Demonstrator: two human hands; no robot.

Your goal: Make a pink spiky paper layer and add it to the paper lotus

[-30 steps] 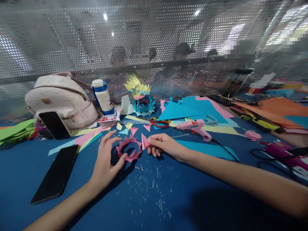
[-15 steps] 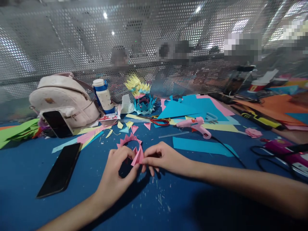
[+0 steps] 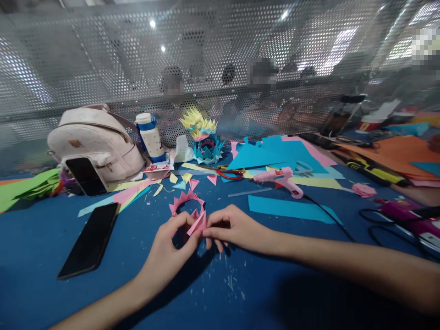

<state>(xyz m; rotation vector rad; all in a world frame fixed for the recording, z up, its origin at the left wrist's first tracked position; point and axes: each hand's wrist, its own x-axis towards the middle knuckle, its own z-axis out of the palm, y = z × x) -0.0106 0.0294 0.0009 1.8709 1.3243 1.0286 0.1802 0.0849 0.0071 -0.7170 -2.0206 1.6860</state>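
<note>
Two hands meet over the bench, well in from its far edge. The left hand [image 3: 167, 244] pinches a folded pink piece [image 3: 197, 225] between thumb and forefinger, at the near side of a spiky pink paper ring [image 3: 187, 197]; the right hand [image 3: 240, 231] has thumb and forefinger closed on the piece's right side, other fingers loosely curled below.

Both paper things should be very light, stiff along the creases but soft across flat faces, with little slip against dry skin. The points look easily bent, so the low band of the ring and the thick folded base of the piece seem the safest holds; a hard squeeze would probably crush the ring.

The left forefinger's tip is hidden behind the piece, as is much of the ring's near side, so whether piece and ring are joined cannot be told. The bench [image 3: 254, 284] runs out of view before its near edge, and its far right corner is blurred.
</note>
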